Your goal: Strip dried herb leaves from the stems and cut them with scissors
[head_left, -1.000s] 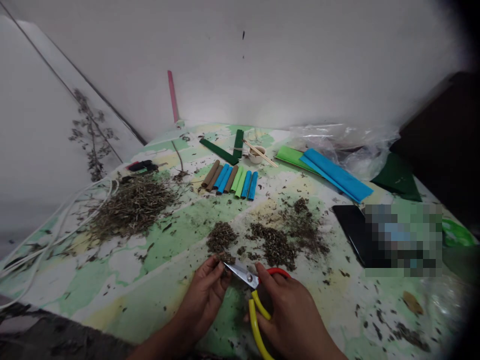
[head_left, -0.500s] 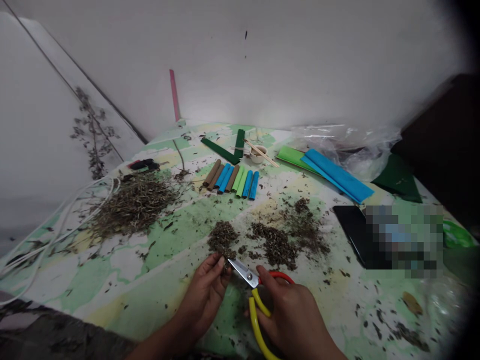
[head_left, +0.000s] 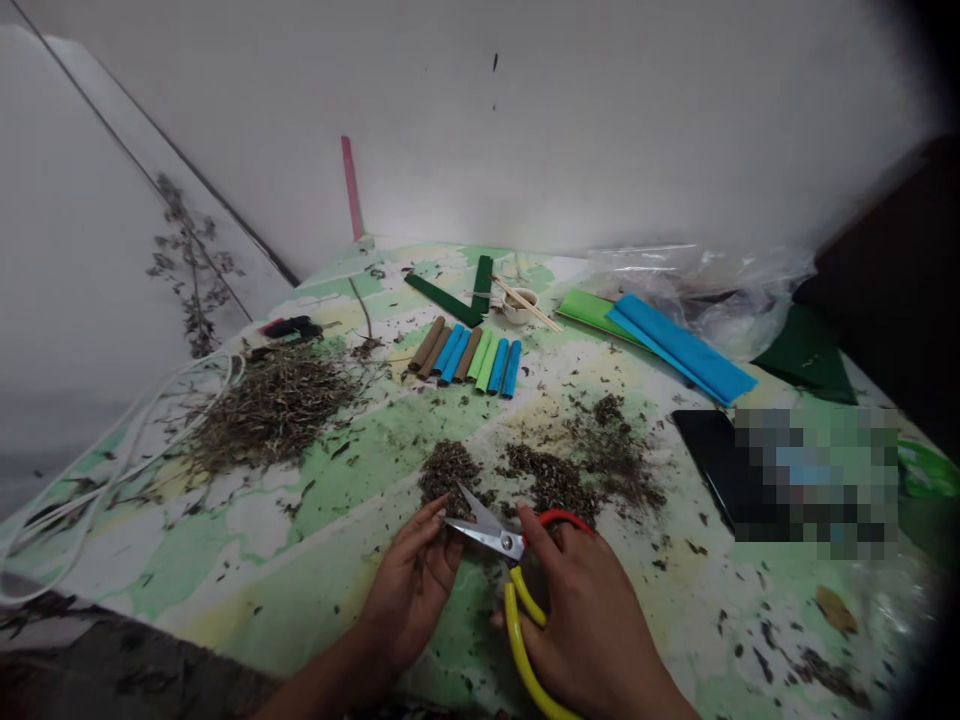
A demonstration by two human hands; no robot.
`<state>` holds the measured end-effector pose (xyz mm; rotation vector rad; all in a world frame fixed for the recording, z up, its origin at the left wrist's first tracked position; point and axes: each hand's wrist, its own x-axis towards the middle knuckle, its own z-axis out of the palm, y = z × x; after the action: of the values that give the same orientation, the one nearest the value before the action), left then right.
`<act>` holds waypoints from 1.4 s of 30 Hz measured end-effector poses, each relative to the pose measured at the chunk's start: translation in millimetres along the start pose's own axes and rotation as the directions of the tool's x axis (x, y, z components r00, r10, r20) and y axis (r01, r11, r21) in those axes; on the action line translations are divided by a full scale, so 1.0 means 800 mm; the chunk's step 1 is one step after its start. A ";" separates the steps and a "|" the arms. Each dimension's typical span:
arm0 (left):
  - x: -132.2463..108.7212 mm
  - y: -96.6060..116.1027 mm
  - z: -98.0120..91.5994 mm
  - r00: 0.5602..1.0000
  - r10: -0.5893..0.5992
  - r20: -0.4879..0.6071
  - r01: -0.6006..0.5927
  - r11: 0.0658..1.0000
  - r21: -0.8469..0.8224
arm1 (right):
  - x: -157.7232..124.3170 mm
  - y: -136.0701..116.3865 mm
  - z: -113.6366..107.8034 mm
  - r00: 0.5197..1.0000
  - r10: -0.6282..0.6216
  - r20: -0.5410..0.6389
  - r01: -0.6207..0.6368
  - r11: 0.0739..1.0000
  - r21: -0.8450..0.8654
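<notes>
In my right hand [head_left: 585, 600] is a pair of scissors [head_left: 517, 575] with one red and one yellow handle. Their metal blades stand apart and point left toward my other hand. My left hand [head_left: 416, 570] is closed, its fingertips curled together close to the lower blade. Whatever it pinches is too small and dark to make out. Just beyond the blades lies a small pile of chopped dried plant bits [head_left: 448, 470]. A second chopped pile [head_left: 551, 478] sits to its right, partly behind the scissors.
At left is a heap of dried stems [head_left: 277, 405] beside a white cable [head_left: 97, 500]. Several brown, blue and green rolls [head_left: 465, 358] lie mid-table. Behind them stands a small cup [head_left: 519, 306] with chopsticks. Folded blue paper [head_left: 682, 345] and a black phone [head_left: 712, 465] are at right.
The scissor blades have gone from shut to spread apart. My right hand has shifted slightly, and my left hand stays nearly in place.
</notes>
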<state>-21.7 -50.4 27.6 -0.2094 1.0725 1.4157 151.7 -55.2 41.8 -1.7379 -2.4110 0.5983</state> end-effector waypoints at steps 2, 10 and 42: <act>0.000 0.000 -0.001 1.000 -0.005 0.000 0.005 1.000 0.016 | 0.000 -0.001 -0.002 1.000 0.015 0.008 -0.015 1.000 0.001; 0.000 -0.004 -0.008 0.996 0.000 0.087 -0.006 0.998 0.067 | 0.001 -0.003 -0.003 1.000 0.000 0.030 0.000 1.000 0.015; 0.001 -0.005 -0.009 0.992 0.009 0.123 -0.018 0.998 0.064 | -0.007 0.001 0.002 0.990 -0.142 0.022 0.144 0.987 -0.067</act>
<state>-22.1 -56.0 21.5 -0.0669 1.0187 1.3852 154.1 -60.9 40.4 -1.5717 -2.5689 0.5204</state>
